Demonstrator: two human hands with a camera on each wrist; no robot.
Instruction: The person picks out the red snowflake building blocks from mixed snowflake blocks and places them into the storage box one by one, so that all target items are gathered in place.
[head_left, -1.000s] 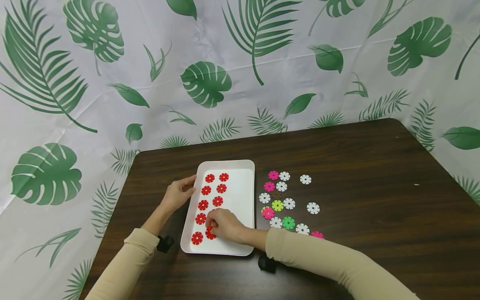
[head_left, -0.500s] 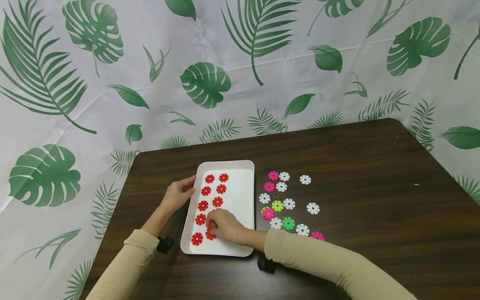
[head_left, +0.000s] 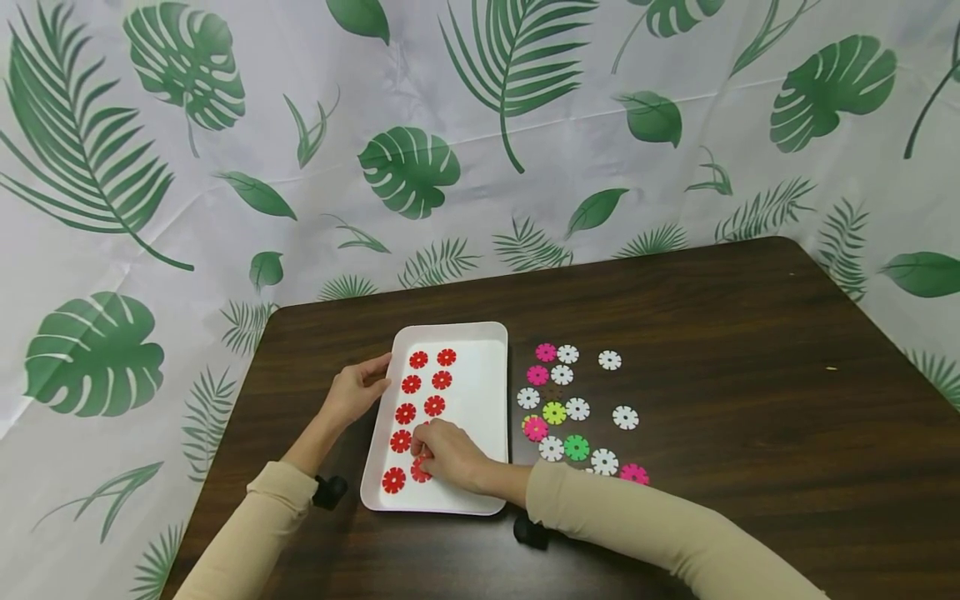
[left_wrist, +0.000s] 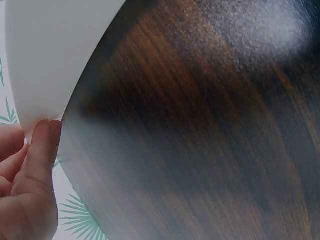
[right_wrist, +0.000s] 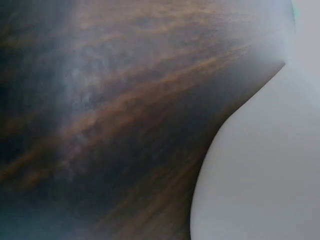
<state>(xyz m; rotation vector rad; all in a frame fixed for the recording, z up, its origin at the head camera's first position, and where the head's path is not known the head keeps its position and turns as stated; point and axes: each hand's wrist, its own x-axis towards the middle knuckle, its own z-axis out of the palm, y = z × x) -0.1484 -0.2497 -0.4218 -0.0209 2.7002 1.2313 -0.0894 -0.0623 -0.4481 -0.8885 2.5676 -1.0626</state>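
Two columns of red interlocking discs point(head_left: 393, 480) lie in a white tray point(head_left: 483, 433) in the head view. My left hand point(head_left: 354, 393) holds the tray's left rim; in the left wrist view the fingertips point(left_wrist: 46, 125) meet the outer wall. Over the near part of the tray, my right hand point(head_left: 453, 457) has its fingers curled down and pinches the nearest red disc point(head_left: 422, 471) of the second column. That hand partly covers this disc and another just beyond it. In the right wrist view only the tray wall point(right_wrist: 260, 165) and wood show, without the hand.
Right of the tray, loose discs lie on the dark wooden table point(head_left: 712, 350): several white discs point(head_left: 626, 417), pink discs point(head_left: 634, 473), a yellow disc point(head_left: 554, 412), a green disc point(head_left: 576, 447) and a brown disc point(head_left: 553, 392). A leaf-patterned cloth point(head_left: 465, 242) hangs behind.
Both hands, the tray and the discs keep their places. Only the head view shifts very slightly.
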